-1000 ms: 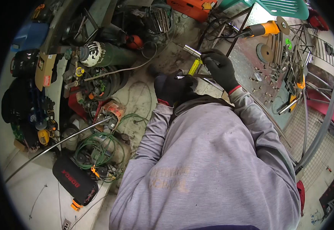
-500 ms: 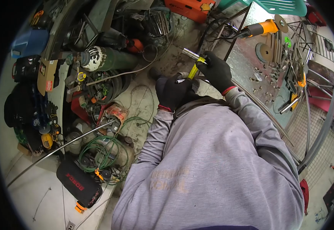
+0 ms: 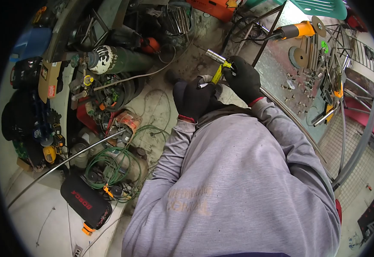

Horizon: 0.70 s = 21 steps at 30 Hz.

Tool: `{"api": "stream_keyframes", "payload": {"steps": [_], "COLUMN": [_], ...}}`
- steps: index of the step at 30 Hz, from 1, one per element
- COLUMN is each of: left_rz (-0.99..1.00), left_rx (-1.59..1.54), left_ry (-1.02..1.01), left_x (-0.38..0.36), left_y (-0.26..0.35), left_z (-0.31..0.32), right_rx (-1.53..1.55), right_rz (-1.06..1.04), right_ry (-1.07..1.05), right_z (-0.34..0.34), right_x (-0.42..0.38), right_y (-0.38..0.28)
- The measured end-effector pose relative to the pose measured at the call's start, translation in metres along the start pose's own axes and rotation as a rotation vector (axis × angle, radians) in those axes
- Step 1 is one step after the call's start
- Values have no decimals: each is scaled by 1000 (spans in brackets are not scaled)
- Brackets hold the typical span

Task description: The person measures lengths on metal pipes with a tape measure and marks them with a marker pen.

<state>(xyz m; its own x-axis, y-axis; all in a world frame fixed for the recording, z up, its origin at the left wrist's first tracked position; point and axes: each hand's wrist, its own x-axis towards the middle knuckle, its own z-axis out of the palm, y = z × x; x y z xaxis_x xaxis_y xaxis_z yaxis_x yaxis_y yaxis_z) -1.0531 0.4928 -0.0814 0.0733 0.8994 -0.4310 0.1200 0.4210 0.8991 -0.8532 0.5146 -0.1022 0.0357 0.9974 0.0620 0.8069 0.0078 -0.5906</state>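
My right hand (image 3: 243, 80), in a black glove with a red cuff, is closed around a short shiny metal tube (image 3: 216, 56) that sticks out up and left past the fingers. A yellow tape measure blade (image 3: 217, 75) runs slantwise between the two hands, its upper end at the tube beside my right fingers. My left hand (image 3: 194, 99), also gloved in black, is closed at the blade's lower end. The tape's case is mostly hidden by that glove. Both hands are in front of my waist, above the floor.
On the metal table (image 3: 277, 64) at right lie an orange angle grinder (image 3: 296, 30), a grinding disc (image 3: 298, 58) and many small cut pieces. At left are a gas cylinder (image 3: 131, 60), a coiled green hose (image 3: 110, 169), a long metal rod (image 3: 62, 165) and a black Bosch case (image 3: 85, 202).
The hands keep their grip, and the tube and tape have barely shifted, tilting slightly. The camera view has moved a little.
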Motion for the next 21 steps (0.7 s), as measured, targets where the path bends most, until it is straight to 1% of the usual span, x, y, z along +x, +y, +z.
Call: {"api": "stream_keyframes", "payload": {"steps": [2,4,8,10,14,16,17,19,20,21], "left_rz": [-15,65,7,146,147,165,162,120,115,159], "left_rx": [-10,73,-28,192,206,139,138,197,195,136], "left_ry": [4,32,60,19,33,141,140,-1,-1,67], "left_x": [-1,-3,-5,-5,-7,-7,-8,-8,-8,-8], "left_y": [2,2,0,-2,0,3,4,6,3,-1], "left_z": [0,0,3,2,3,6,5,0,1,4], "right_rx": [-8,-5,-2,10,11,-8,-9,2,2,7], "right_rz": [2,45,43,70,97,67,70,48,49,38], "right_ry": [6,1,-4,-34,-54,-34,-38,-10,-15,-9], "right_z": [0,0,-3,-4,-4,-3,-3,-2,-1,0], "right_x": [1,1,2,3,3,2,2,1,1,1], "right_y": [-2,-4,-8,-10,-10,-9,-9,-7,-6,-4]}}
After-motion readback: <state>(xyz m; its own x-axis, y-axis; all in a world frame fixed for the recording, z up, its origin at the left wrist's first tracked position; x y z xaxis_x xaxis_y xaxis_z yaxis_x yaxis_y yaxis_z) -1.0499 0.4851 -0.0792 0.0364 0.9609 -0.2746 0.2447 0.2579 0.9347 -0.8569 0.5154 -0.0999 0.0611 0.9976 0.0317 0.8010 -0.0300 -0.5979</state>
